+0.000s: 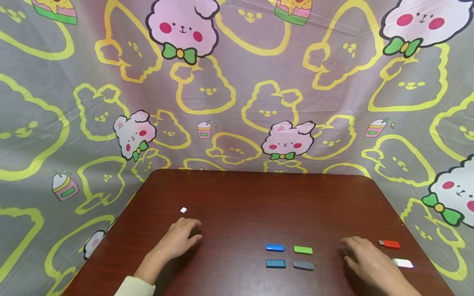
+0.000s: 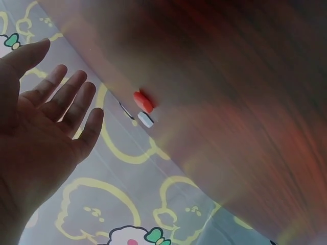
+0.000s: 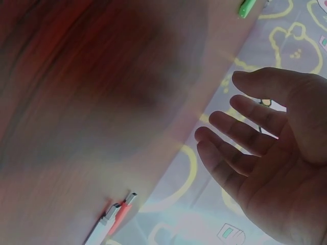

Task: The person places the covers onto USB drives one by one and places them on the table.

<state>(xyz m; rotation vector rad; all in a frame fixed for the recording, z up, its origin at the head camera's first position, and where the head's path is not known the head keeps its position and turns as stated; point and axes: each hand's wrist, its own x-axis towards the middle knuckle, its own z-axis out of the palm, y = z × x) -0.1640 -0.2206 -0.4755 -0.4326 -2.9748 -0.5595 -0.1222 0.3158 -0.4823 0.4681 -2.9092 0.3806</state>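
My left hand (image 1: 179, 237) hovers over the left side of the table, fingers loosely bent and holding nothing. Just beyond it lies a small white cap-like piece (image 1: 183, 209); the left wrist view also shows a small red piece (image 2: 143, 101) beside it, not visible in the head view. On the right, my right hand (image 1: 364, 261) is relaxed and holds nothing. Nearest to it are a red USB stick (image 1: 390, 244) and a white USB stick (image 1: 404, 263), their metal plugs bare in the right wrist view.
Between the hands lie a blue stick (image 1: 275, 248), a green stick (image 1: 303, 250), a teal stick (image 1: 275, 263) and a grey stick (image 1: 303, 265), two by two. A patterned cloth (image 1: 237, 74) hangs around the dark wooden table (image 1: 237, 197).
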